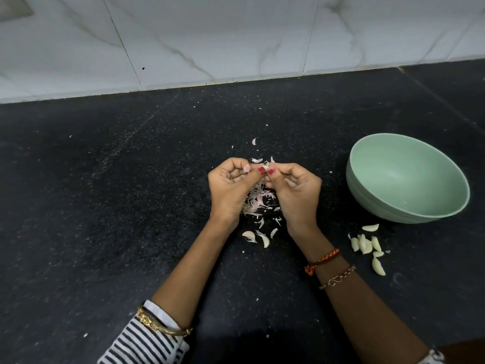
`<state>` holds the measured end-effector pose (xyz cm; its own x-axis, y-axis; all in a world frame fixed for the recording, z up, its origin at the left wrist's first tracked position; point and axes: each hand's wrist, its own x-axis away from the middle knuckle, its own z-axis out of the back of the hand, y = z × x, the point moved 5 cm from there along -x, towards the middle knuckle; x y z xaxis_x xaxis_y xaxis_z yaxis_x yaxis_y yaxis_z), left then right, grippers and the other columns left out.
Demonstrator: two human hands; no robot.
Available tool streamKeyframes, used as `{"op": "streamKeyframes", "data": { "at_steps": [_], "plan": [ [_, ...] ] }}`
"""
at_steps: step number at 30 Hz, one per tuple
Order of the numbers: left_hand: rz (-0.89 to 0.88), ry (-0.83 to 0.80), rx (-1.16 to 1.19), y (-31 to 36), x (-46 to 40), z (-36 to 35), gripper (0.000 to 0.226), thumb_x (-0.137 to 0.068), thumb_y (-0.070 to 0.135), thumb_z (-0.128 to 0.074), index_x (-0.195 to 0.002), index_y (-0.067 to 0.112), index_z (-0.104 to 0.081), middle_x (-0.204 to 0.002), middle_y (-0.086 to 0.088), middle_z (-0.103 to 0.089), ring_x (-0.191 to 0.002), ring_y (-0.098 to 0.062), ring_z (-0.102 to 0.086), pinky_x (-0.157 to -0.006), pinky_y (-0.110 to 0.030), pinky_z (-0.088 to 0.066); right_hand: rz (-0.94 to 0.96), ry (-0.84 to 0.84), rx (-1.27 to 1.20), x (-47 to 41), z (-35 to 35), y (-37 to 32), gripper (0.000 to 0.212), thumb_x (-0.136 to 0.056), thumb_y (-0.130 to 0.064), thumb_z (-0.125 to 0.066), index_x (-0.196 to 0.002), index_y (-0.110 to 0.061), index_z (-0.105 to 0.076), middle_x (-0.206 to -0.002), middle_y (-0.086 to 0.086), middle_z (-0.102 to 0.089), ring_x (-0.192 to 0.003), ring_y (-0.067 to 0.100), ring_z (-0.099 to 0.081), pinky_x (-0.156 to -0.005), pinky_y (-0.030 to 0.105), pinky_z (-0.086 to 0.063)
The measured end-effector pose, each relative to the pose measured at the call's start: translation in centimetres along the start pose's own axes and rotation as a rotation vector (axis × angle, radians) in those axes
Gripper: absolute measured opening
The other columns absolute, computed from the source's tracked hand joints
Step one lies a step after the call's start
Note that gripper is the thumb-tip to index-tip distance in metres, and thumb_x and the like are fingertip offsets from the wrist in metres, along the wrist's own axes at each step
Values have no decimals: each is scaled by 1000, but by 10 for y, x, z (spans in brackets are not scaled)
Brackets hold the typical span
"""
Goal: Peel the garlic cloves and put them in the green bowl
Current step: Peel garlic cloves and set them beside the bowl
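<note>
Left hand (231,185) and right hand (292,189), fingers curled, both pinch one small pale garlic clove (265,168) between fingertips, mostly hidden by them. Below: heap of thin papery pinkish-white garlic skins (256,203) on black speckled stone tabletop (105,206). Right: smooth round pale green bowl (409,179), inside looks bare. Just beside its near rim, glossy peeled white garlic cloves (367,245) lie on tabletop.

One green bowl (407,177), two hands, about six peeled cloves (367,245) beside it.
</note>
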<state>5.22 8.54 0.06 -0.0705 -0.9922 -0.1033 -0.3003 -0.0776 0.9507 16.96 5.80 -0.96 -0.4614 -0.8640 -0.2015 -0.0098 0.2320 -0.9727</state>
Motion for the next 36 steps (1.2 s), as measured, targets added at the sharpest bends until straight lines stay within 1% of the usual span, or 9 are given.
{"op": "streamKeyframes", "data": {
  "at_steps": [7, 10, 13, 16, 19, 22, 28, 32, 36],
  "plan": [
    [-37, 13, -2, 0, 0, 0, 26, -75, -18, -61, -68, 7, -56, -72, -5, -69, -65, -11, -67, -62, -20, -55, 40, 5, -23, 1, 1, -1, 14, -82, 6, -62, -89, -6, -65, -79, 4, -67, -67, 5, -66, -62, 14, -52],
    [-54, 35, -30, 1, 1, 0, 24, -74, -17, -63, -69, 6, -60, -68, 0, -69, -61, -9, -65, -61, -20, -55, 56, 12, -27, 0, 1, -1, 15, -81, 6, -62, -88, -7, -65, -81, 9, -67, -69, 6, -66, -63, 15, -52],
    [-54, 56, -45, 1, 2, -1, 27, -74, -18, -62, -67, 8, -60, -65, 0, -68, -59, -9, -65, -60, -20, -55, 74, 15, -12, 1, 0, -2, 18, -81, 8, -62, -86, -9, -66, -78, 2, -67, -69, 5, -66, -64, 14, -52],
    [-25, 78, 4, 1, 3, -2, 29, -73, -20, -61, -64, 6, -56, -67, -4, -67, -61, -9, -66, -59, -19, -54, 88, 20, 16, 1, 0, -1, 23, -80, 9, -62, -84, -13, -65, -77, -5, -66, -70, 3, -67, -66, 14, -52],
    [45, 95, 97, 0, 3, -3, 31, -74, -22, -56, -63, 6, -52, -67, -5, -68, -62, -9, -66, -59, -18, -53, 145, 29, 73, 3, -1, -2, 21, -80, 10, -62, -86, -10, -66, -79, -6, -66, -74, 3, -66, -69, 16, -52],
    [109, 117, 183, -2, 5, -6, 35, -75, -24, -52, -61, 7, -47, -62, -3, -68, -57, -7, -65, -54, -15, -50, 214, 29, 115, 5, -3, -5, 20, -78, 11, -62, -85, -8, -66, -80, -7, -65, -75, -1, -64, -69, 14, -51],
    [112, 96, 168, 2, 5, -5, 24, -76, -18, -59, -67, 4, -56, -62, -6, -66, -52, -8, -62, -51, -15, -49, 183, 35, 88, 3, 0, -4, 18, -80, 7, -63, -86, -10, -66, -80, -1, -68, -73, 11, -68, -68, 25, -55],
    [118, 33, 117, 4, 8, -8, 17, -77, -14, -60, -71, 1, -58, -54, 0, -65, -49, -6, -62, -50, -14, -49, 165, 63, 65, 2, 2, -6, 19, -81, 8, -62, -85, -10, -65, -80, -2, -67, -72, 6, -67, -66, 18, -54],
    [119, 56, 78, 4, 8, -6, 18, -78, -16, -58, -71, 1, -57, -50, 3, -62, -47, -2, -59, -49, -13, -47, 202, 11, 110, 1, 1, -9, 20, -80, 11, -61, -88, -7, -65, -79, -1, -66, -71, 2, -66, -65, 16, -53]
  ]
}}
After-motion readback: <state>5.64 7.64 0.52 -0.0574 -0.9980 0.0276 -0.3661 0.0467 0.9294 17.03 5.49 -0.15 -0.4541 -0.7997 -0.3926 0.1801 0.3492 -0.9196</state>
